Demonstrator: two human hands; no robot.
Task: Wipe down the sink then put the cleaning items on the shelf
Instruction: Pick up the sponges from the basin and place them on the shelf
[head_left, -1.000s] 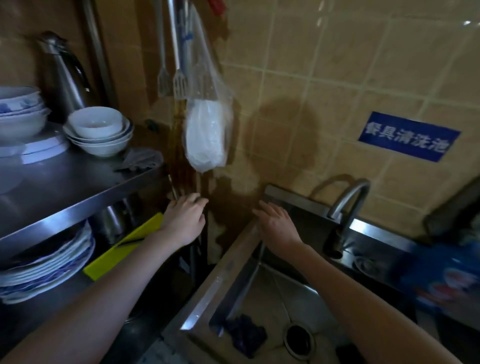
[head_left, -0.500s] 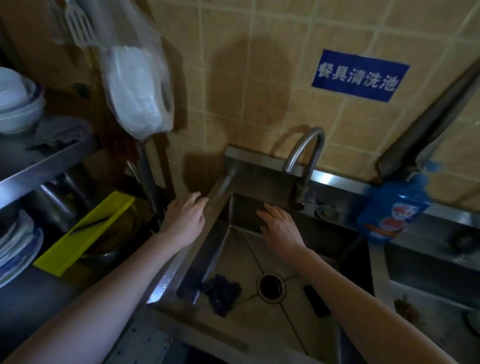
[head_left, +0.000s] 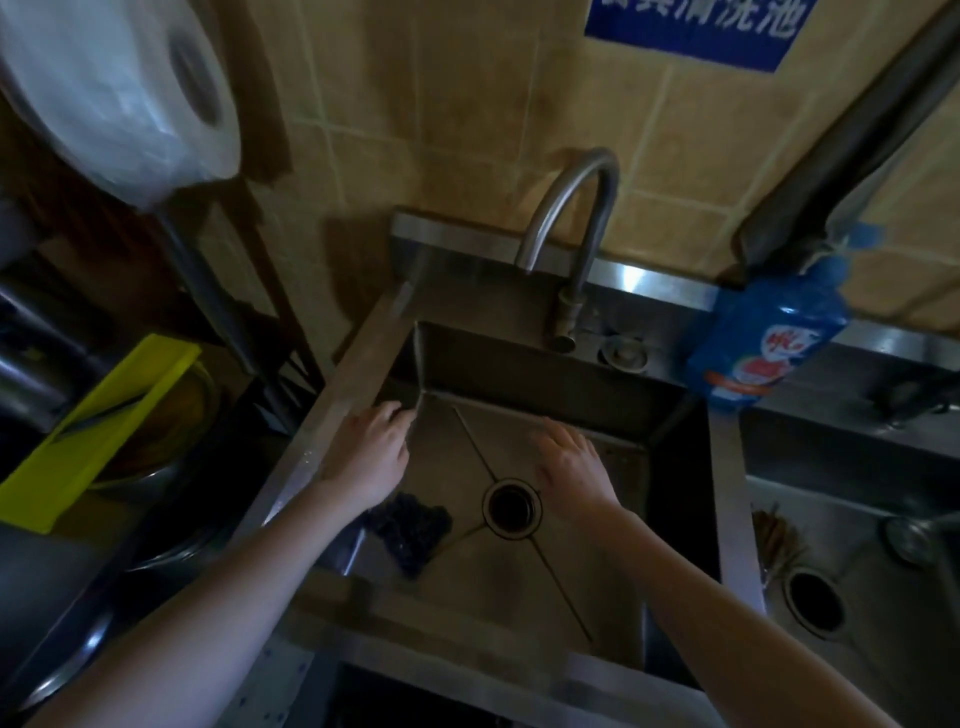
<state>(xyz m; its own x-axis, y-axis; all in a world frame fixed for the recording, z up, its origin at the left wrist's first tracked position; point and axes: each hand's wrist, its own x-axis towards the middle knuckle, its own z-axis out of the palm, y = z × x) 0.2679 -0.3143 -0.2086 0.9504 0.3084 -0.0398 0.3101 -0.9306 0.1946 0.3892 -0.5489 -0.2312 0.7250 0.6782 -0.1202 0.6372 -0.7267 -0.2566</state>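
The dim light leaves the left of the frame mostly dark, and the metal racking there is hard to make out. Only a bright yellow flat plastic tray (head_left: 98, 431) stands out, with a dark thin object lying across it. A white paper roll in a clear plastic bag (head_left: 119, 93) hangs at the upper left, cut off by the frame edge. The blue wall sign with white characters (head_left: 691, 31) is cropped by the top edge. At the right edge, a second steel basin (head_left: 857, 597) is only partly in view.

The square stainless steel sink (head_left: 519, 364) has brushed walls, diagonal creases and a round dark drain (head_left: 511, 506). A curved matte steel faucet (head_left: 569, 306) arches over its back. A crumpled dark cloth (head_left: 410, 530) lies on the sink floor at the lower left beside the drain, partly hidden under the left wrist. A blue plastic detergent bottle (head_left: 769, 343) stands at the back right corner, its top blurred against a dark slanted pipe (head_left: 852, 150).

The left hand (head_left: 366, 457) hovers at the sink's left rim, fingers loosely extended, holding nothing. The right hand (head_left: 574, 467) is over the basin, fingers spread flat and empty.
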